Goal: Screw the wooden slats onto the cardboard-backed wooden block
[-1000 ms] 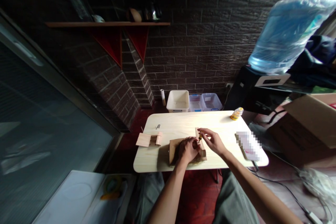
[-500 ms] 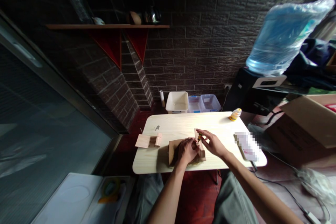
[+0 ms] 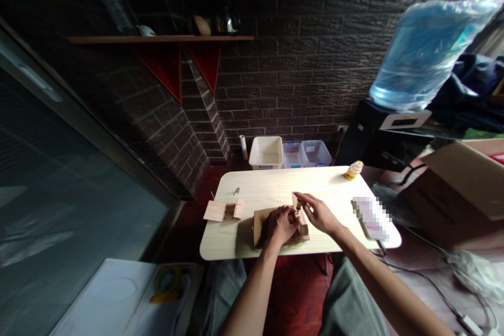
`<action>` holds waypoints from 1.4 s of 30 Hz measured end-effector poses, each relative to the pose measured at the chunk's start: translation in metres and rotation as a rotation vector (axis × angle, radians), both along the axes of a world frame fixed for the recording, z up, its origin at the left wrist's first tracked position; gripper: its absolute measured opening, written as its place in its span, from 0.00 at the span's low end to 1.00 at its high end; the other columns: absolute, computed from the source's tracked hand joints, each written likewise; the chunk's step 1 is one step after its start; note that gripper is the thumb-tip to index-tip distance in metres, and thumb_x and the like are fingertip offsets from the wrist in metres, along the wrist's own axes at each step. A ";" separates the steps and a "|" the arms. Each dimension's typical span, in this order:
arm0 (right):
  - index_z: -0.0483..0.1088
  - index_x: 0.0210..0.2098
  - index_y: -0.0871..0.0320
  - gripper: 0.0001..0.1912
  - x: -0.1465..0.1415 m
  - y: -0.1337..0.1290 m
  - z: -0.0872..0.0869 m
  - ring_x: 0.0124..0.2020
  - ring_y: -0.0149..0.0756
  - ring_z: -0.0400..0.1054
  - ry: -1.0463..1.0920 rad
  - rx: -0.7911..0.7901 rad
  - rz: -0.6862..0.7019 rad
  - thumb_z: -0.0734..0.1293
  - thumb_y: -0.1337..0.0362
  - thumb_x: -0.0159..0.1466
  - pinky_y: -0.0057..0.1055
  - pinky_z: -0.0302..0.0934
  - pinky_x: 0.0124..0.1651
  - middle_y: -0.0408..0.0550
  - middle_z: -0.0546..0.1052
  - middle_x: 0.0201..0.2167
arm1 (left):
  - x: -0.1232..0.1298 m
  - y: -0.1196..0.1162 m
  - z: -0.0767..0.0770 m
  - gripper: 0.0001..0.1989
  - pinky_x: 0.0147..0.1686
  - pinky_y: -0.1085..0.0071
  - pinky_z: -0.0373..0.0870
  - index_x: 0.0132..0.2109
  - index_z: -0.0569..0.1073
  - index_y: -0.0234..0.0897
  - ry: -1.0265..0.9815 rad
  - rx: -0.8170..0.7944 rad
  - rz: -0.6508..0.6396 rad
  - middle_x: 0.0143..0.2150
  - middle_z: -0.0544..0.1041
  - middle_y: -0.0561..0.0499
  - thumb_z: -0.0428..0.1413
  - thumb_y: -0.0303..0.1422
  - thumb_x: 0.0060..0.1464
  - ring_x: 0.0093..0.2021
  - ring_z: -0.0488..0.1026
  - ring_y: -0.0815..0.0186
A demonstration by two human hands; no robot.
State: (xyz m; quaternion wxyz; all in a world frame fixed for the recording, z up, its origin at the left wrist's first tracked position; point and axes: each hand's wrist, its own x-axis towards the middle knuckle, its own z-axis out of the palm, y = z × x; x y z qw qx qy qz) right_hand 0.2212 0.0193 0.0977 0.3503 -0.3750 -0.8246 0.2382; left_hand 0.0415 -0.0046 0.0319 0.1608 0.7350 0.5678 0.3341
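Observation:
My left hand point(image 3: 282, 224) rests on a brown wooden or cardboard piece point(image 3: 261, 223) near the table's front edge, its fingers closed at the right part of it. My right hand point(image 3: 318, 213) pinches a small yellow-and-black screwdriver point(image 3: 298, 203), which stands upright with its lower end beside my left fingertips. A light wooden strip point(image 3: 304, 219) lies under and beside the fingers. What the tool's tip touches is too small to tell. Left of my hands lies a joined light wooden part point(image 3: 216, 211). Several small dark screws point(image 3: 236, 191) lie behind it.
The pale table point(image 3: 268, 181) also bears a clear jar with a yellow base point(image 3: 353, 170) at back right and a blurred phone-like slab point(image 3: 370, 218) at right. Beyond the table stand a cream bin point(image 3: 266, 152) and clear tubs point(image 3: 315, 153). An open carton point(image 3: 444, 205) is at right.
My right fingers have shifted slightly on the tool, around its top. My left hand is nearly unmoved. The view has shifted very slightly.

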 end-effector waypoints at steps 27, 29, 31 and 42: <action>0.69 0.48 0.58 0.10 -0.009 0.030 0.051 0.38 0.38 0.74 -0.796 0.023 0.067 0.60 0.61 0.72 0.29 0.62 0.38 0.54 0.77 0.45 | 0.001 0.003 -0.001 0.07 0.48 0.61 0.71 0.43 0.73 0.45 -0.066 -0.060 -0.013 0.43 0.79 0.51 0.58 0.33 0.55 0.45 0.75 0.60; 0.69 0.48 0.58 0.10 -0.013 0.031 0.052 0.38 0.39 0.75 -0.853 0.026 0.062 0.60 0.61 0.72 0.28 0.61 0.36 0.54 0.78 0.44 | 0.001 0.004 -0.002 0.08 0.49 0.61 0.71 0.43 0.72 0.46 -0.070 -0.058 -0.012 0.44 0.79 0.51 0.59 0.33 0.55 0.45 0.75 0.60; 0.69 0.47 0.59 0.11 -0.017 0.032 0.050 0.38 0.40 0.75 -0.884 0.021 0.045 0.61 0.60 0.72 0.29 0.60 0.35 0.55 0.79 0.41 | 0.001 0.004 -0.002 0.08 0.49 0.61 0.71 0.43 0.72 0.46 -0.068 -0.057 -0.021 0.44 0.79 0.50 0.59 0.33 0.55 0.45 0.76 0.60; 0.70 0.50 0.63 0.13 -0.020 0.030 0.063 0.39 0.45 0.78 -0.974 0.020 0.094 0.64 0.65 0.68 0.30 0.64 0.35 0.59 0.81 0.40 | -0.002 -0.002 0.006 0.08 0.50 0.64 0.70 0.44 0.72 0.43 -0.033 -0.009 -0.054 0.44 0.79 0.51 0.58 0.34 0.57 0.46 0.75 0.61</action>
